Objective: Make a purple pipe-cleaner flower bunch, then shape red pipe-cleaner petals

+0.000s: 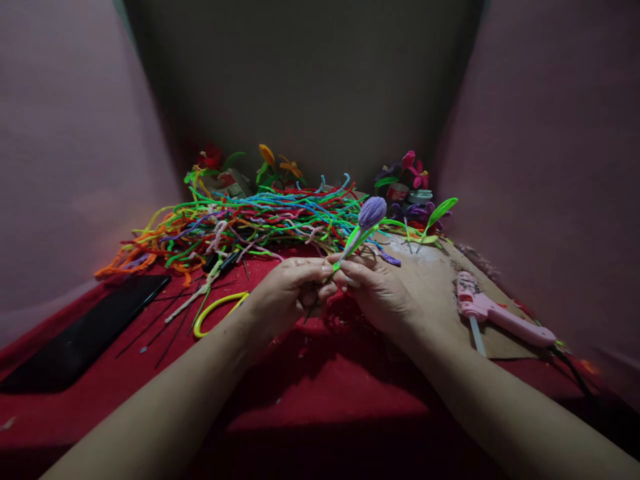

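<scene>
Both my hands meet at the middle of the view over a red cloth (320, 387). My left hand (287, 293) and my right hand (377, 290) are closed in a pinch on the green stem of a pipe-cleaner flower. Its purple bud (372, 212) sticks up and to the right, with a green leaf (356, 238) just under it. A thin dark wire hangs down between my fingers.
A big heap of coloured pipe cleaners (240, 227) lies behind my hands. Finished flowers (415, 175) stand at the back. A pink glue gun (493, 313) rests on brown cardboard (435, 287) at right. A black phone (80, 337) and yellow-handled scissors (217, 310) lie at left.
</scene>
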The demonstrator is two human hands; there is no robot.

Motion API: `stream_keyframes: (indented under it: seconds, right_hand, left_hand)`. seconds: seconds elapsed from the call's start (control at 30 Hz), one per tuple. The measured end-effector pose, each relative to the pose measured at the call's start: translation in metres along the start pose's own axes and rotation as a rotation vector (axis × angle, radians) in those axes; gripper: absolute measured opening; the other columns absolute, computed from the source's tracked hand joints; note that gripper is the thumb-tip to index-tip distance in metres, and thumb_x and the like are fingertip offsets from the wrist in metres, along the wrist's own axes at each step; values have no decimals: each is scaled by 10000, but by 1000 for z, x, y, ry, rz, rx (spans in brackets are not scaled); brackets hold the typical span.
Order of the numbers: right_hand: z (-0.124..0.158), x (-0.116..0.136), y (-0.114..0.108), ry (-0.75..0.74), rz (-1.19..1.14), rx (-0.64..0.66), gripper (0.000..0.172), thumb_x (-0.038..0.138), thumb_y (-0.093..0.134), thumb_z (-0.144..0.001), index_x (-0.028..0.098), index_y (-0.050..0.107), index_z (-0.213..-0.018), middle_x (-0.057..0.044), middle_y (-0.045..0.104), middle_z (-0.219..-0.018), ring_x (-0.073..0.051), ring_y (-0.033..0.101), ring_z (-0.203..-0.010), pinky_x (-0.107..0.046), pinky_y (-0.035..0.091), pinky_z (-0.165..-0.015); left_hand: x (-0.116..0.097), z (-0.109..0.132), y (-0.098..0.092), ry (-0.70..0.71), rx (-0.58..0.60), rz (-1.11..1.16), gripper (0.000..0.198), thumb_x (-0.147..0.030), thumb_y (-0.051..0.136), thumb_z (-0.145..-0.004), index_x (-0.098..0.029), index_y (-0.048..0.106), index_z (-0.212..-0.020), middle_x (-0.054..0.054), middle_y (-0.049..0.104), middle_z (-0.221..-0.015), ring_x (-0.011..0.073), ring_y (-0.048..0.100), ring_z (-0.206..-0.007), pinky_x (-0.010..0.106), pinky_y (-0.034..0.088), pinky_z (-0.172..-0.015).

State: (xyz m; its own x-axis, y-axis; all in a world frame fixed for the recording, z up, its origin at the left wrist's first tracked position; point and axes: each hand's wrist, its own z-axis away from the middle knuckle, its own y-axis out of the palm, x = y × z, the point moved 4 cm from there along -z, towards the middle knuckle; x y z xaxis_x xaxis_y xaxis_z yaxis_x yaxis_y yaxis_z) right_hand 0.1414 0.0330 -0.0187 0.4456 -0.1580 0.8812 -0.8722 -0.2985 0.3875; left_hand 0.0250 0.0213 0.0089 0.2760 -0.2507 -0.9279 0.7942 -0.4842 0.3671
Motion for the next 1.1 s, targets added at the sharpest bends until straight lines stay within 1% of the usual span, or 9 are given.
stream_keyframes:
  seconds: [0.17,0.27,0.4,0.5,0.6,0.7,0.83,1.0,1.1]
  right_hand:
    - [1,1,1,-27,50,6,161,299,613,-738,193,670,-845,7,590,-660,-118,480,-624,-264,359,-601]
    - [1,1,0,-39,78,-18,134,296,631,-721,210,690,-806,6,606,-672,-120,476,-621,-272,357,-608]
    - [2,3,1,-39,68,-57,105,286,654,-706,223,702,-775,9,629,-694,-120,489,-618,-294,367,-641]
    - [4,6,3,-63,51,-63,86,237,642,-721,221,707,-774,13,620,-687,-119,503,-648,-294,385,-686]
    - [4,8,5,-97,53,-77,84,203,641,-720,223,711,-762,12,625,-719,-124,526,-710,-288,402,-726]
    - [5,10,6,-122,97,-115,84,211,648,-714,233,714,-761,10,638,-773,-134,542,-756,-296,416,-755]
    - [7,15,7,-177,180,-117,90,214,637,-732,241,715,-767,4,638,-808,-154,551,-851,-324,407,-848]
    - [10,19,7,-218,255,-145,102,210,637,-733,252,719,-775,-3,616,-822,-156,545,-834,-331,431,-825]
    - [10,22,8,-270,338,-172,102,197,637,-736,252,722,-748,-12,600,-819,-164,524,-877,-334,418,-854]
  left_hand:
    - [0,-2,-2,27,-32,-48,102,-184,610,-656,-86,638,-654,-9,490,-539,24,327,-411,168,225,-396]
    - [1,-3,-5,46,-67,-109,77,-172,622,-635,-94,626,-634,-5,507,-566,30,356,-441,171,218,-410]
    - [2,-2,-5,56,-74,-251,116,-240,603,-696,-126,610,-676,-45,454,-492,34,296,-395,197,178,-399]
    - [0,0,-5,129,-123,-404,161,-268,578,-722,-139,567,-627,-53,431,-489,44,292,-415,203,190,-416]
    - [-2,2,-2,221,-199,-553,206,-238,541,-727,-143,503,-548,-55,396,-498,49,284,-443,202,212,-439]
    - [-3,4,0,263,-248,-649,235,-208,500,-731,-151,450,-508,-55,380,-495,52,280,-448,206,227,-448]
    - [-6,5,3,297,-247,-742,198,-204,485,-738,-149,467,-548,-54,379,-522,59,300,-480,201,254,-471]
    - [-8,6,5,320,-216,-808,251,-269,450,-787,-154,461,-564,-49,382,-527,68,318,-485,203,269,-475]
    - [-6,6,4,392,-254,-942,268,-266,418,-811,-166,446,-563,-48,384,-516,73,331,-477,205,277,-485]
